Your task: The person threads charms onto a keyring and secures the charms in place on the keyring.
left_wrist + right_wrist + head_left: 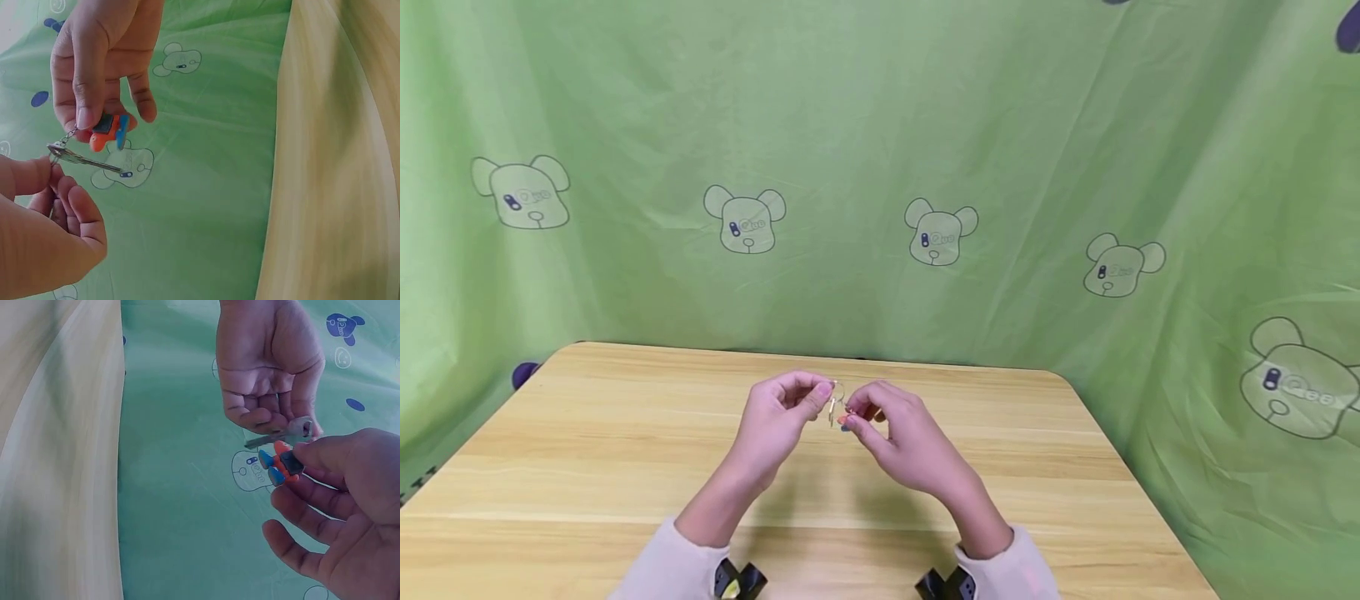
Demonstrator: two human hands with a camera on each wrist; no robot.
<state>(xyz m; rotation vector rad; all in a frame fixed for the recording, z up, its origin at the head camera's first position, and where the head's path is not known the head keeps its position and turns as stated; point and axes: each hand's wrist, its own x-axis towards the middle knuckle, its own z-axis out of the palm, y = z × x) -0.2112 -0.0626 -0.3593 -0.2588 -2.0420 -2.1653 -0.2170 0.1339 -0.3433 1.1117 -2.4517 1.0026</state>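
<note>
Above the table, my left hand (778, 425) pinches a thin metal key ring (840, 392) between thumb and index finger. From the ring hangs a silver key (84, 157), its blade pointing away from the left fingertips in the left wrist view. My right hand (902, 433) pinches a small keychain charm (286, 464), a figure in orange, black and blue, with thumb and fingertips at its chain end. A short chain (69, 135) runs from the ring side to the right thumb. The right hand's other fingers are spread loosely. Part of the ring is hidden behind the left fingertips.
Below both hands lies a light wood-grain table (610, 450) with rounded far corners. A green curtain (850, 125) printed with bear heads hangs behind it and along the sides. Each pale sleeve (673, 562) has a black wrist camera (741, 581) by its cuff.
</note>
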